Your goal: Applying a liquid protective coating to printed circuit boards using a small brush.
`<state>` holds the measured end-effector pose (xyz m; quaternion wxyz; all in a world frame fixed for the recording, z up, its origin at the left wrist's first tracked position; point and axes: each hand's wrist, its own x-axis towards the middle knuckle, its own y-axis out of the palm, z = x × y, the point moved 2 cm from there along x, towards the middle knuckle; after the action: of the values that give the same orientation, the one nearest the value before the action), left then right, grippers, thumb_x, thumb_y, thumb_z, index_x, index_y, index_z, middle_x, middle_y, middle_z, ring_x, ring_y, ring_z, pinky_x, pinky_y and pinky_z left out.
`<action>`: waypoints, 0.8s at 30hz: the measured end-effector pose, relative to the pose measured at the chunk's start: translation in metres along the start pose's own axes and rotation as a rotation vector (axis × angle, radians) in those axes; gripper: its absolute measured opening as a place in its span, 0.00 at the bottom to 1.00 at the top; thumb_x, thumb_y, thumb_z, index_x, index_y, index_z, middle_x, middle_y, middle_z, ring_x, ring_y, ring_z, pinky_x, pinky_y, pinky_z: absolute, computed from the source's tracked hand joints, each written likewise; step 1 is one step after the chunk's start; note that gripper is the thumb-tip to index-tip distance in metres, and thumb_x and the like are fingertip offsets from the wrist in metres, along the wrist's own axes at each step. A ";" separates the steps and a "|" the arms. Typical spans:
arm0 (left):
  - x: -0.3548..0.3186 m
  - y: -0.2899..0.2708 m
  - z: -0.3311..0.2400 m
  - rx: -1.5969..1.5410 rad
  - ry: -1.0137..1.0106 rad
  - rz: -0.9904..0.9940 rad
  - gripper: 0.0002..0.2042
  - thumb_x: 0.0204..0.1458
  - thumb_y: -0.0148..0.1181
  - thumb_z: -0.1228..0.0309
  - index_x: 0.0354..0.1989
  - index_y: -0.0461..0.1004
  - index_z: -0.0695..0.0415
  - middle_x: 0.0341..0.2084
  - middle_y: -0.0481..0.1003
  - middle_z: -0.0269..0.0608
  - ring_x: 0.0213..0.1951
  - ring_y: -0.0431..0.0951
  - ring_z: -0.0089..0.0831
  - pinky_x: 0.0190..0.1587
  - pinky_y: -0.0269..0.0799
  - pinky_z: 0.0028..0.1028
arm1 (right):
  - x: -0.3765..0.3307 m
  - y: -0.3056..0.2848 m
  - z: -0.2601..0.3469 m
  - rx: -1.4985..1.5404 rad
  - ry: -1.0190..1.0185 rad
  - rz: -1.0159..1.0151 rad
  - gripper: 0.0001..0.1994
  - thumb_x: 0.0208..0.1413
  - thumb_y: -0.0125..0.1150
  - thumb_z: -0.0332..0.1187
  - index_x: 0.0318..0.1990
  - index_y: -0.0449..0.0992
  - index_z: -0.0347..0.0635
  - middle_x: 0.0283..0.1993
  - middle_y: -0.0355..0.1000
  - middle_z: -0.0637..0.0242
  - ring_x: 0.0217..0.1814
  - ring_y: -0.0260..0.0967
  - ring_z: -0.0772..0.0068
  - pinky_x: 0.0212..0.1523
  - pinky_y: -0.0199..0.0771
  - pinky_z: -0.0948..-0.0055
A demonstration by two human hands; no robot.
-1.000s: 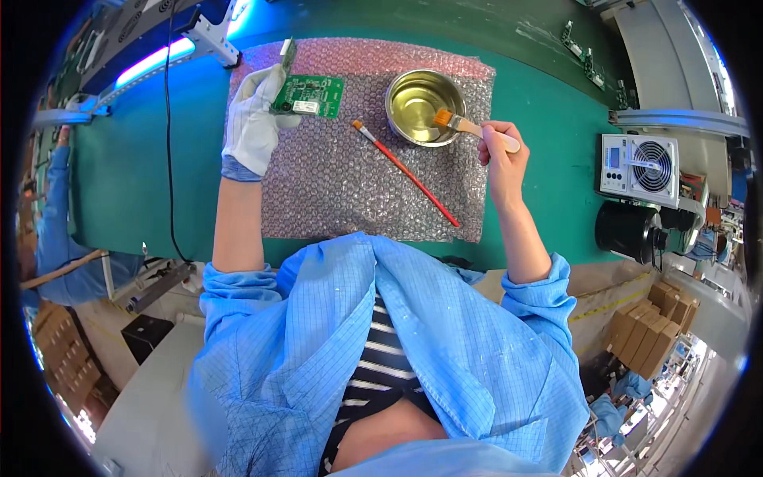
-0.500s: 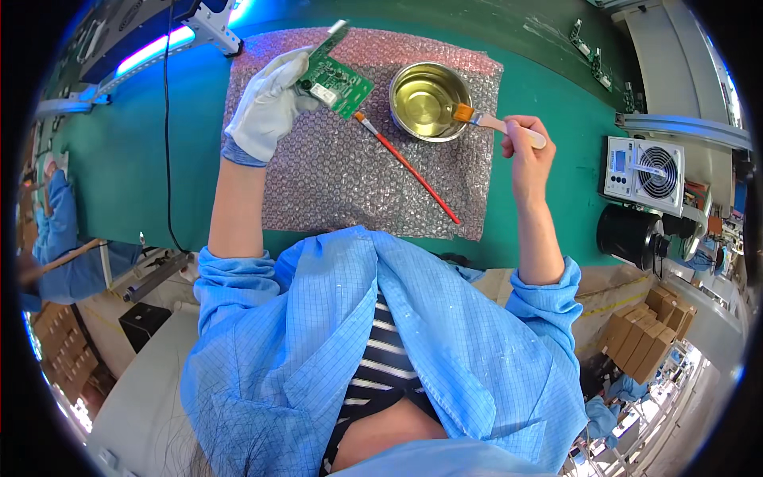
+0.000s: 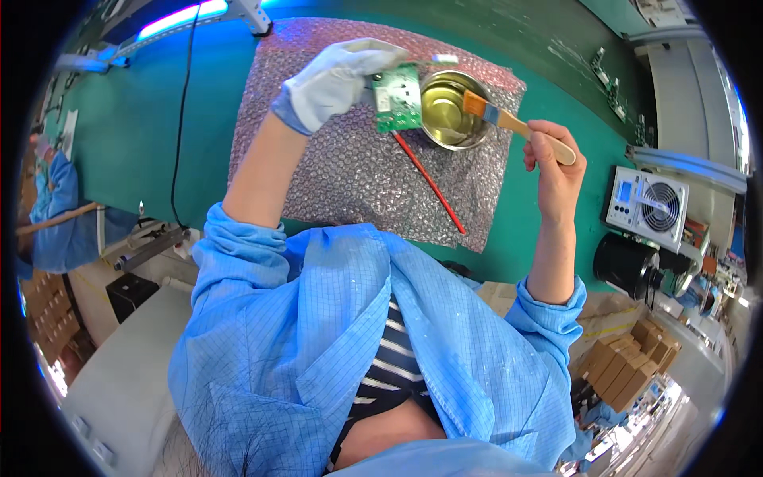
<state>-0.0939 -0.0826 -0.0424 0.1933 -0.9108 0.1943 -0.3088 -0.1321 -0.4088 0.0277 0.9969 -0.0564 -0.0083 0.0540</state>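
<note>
In a white glove, my left hand (image 3: 338,79) is closed on the edge of a green circuit board (image 3: 405,99), held up in front of the bowl's left rim. My bare right hand (image 3: 559,163) grips the wooden handle of a flat paintbrush (image 3: 520,127). The brush's orange bristles are over the right side of a round metal bowl (image 3: 455,145) of clear yellowish liquid; whether they touch the liquid I cannot tell. A thin red-handled brush (image 3: 429,184) lies slanting on the bubble wrap (image 3: 342,183), its tip hidden behind the board.
Bubble wrap covers part of the green table mat (image 3: 214,135). On the right stand a white fan unit (image 3: 648,205) and a black cylinder (image 3: 626,261). More circuit boards (image 3: 608,79) lie at the far right. A black cable (image 3: 184,119) hangs at left near a lit lamp (image 3: 183,17).
My left hand has carried the circuit board rightward to the bowl and turned it. My right hand and the brush have shifted slightly right, and the whole view has tilted a little.
</note>
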 end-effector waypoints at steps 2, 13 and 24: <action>0.008 0.005 -0.011 0.052 -0.065 0.037 0.26 0.45 0.54 0.87 0.55 0.69 0.50 0.48 0.73 0.47 0.48 0.76 0.43 0.50 0.75 0.32 | 0.005 0.011 0.004 -0.005 -0.011 0.073 0.09 0.57 0.61 0.31 0.41 0.76 0.34 0.26 0.67 0.70 0.26 0.62 0.81 0.27 0.62 0.81; 0.008 0.016 -0.020 -0.184 -0.140 0.078 0.24 0.49 0.55 0.82 0.57 0.69 0.48 0.48 0.73 0.44 0.48 0.76 0.39 0.52 0.74 0.31 | 0.028 0.047 0.000 -0.100 -0.243 0.442 0.10 0.58 0.60 0.30 0.44 0.77 0.34 0.30 0.69 0.71 0.29 0.63 0.83 0.29 0.62 0.82; 0.012 0.027 -0.033 -0.672 -0.678 -0.275 0.20 0.54 0.61 0.58 0.48 0.73 0.61 0.40 0.75 0.38 0.41 0.78 0.26 0.38 0.79 0.28 | 0.003 0.049 -0.025 -0.030 -0.041 0.169 0.10 0.60 0.59 0.34 0.40 0.76 0.36 0.25 0.69 0.71 0.24 0.64 0.85 0.24 0.64 0.83</action>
<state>-0.1122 -0.1188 -0.0252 -0.1011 -0.9891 0.0874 0.0618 -0.1338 -0.3627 -0.0027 0.9875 -0.0707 -0.0247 0.1389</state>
